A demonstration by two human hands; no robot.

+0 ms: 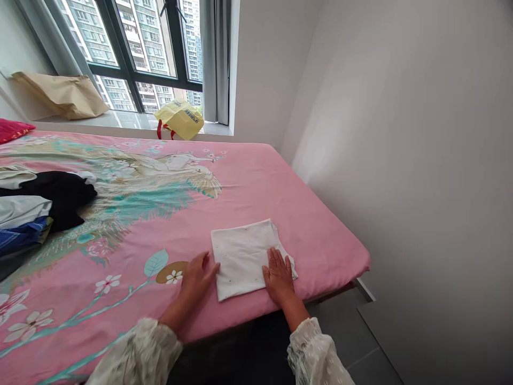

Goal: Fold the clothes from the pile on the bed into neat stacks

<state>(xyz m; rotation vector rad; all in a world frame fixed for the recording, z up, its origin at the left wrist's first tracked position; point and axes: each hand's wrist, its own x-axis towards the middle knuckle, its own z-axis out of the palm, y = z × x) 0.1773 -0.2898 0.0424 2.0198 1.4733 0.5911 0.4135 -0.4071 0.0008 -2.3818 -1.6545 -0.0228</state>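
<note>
A white folded cloth (244, 254) lies flat near the front edge of a bed with a pink flowered sheet (280, 192). My right hand (278, 278) rests flat on the cloth's near right corner, fingers stretched out. My left hand (196, 278) lies on the sheet at the cloth's left edge, fingers extended and touching that edge. Neither hand holds anything. Both wrists wear pale patterned sleeves.
A pile of black, white and blue clothes (36, 206) sits at the bed's left. A yellow bag (180, 118) and a brown paper bag (64, 93) lie on the window sill. A white wall runs along the right; grey floor shows at bottom right.
</note>
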